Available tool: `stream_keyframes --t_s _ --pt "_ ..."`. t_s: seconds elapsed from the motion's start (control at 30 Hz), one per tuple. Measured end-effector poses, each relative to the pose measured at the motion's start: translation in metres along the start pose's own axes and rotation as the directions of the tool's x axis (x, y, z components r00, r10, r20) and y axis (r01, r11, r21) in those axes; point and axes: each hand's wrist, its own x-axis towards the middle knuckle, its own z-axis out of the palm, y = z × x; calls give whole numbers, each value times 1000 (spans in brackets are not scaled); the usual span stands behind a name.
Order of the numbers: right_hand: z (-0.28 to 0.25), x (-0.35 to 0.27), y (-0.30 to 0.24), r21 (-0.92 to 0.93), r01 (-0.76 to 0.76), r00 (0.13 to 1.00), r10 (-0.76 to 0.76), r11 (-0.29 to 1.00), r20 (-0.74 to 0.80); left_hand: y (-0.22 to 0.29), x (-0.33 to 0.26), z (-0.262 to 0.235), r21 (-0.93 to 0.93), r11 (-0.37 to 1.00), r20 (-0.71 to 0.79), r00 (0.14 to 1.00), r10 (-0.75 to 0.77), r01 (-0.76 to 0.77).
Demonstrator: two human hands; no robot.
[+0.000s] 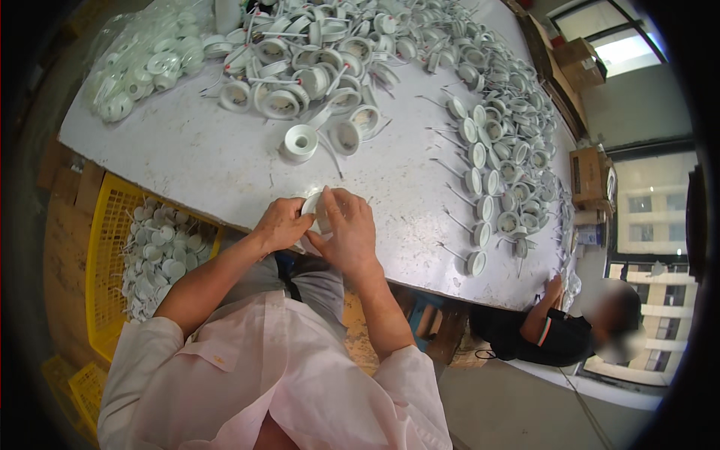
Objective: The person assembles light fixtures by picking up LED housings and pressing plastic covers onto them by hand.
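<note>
At the near edge of the white table point(247, 169), my left hand point(279, 225) and my right hand point(349, 229) hold a round white plastic part point(313, 204) between them. The fingers of both hands close round it and hide much of its shape. Just beyond my hands sits a white ring-shaped piece point(301, 141) with a hole in its middle. Beside it lies a round white lamp housing point(346, 138) with a wire trailing toward me.
Many wired lamp housings point(281, 97) are heaped at the far side. More stand in rows point(478, 155) on the right. A clear bag point(154, 64) holds white rings. A yellow crate point(101, 277) of white parts point(161, 251) is at my left. A co-worker point(536, 330) sits at right.
</note>
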Motion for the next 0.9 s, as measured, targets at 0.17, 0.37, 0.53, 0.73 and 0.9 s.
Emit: stream_keyframes --t_s 0.17,0.37,0.53,0.73,0.9 --pt "-12 3 23 4 -45 999 45 999 -9 3 26 13 61 996 147 987 -69 60" --pt "-37 16 118 137 -123 976 145 983 -160 20 36 21 -269 956 213 975 -57 114" --pt "-87 41 230 -165 -203 948 151 965 -282 6 41 21 -253 965 159 987 -21 61" --pt "-107 60 285 -405 -492 871 435 771 -229 -3 37 19 -312 950 167 985 44 10" --pt "-111 67 297 -442 -491 869 454 751 -196 -1 36 17 -357 934 197 979 50 24"
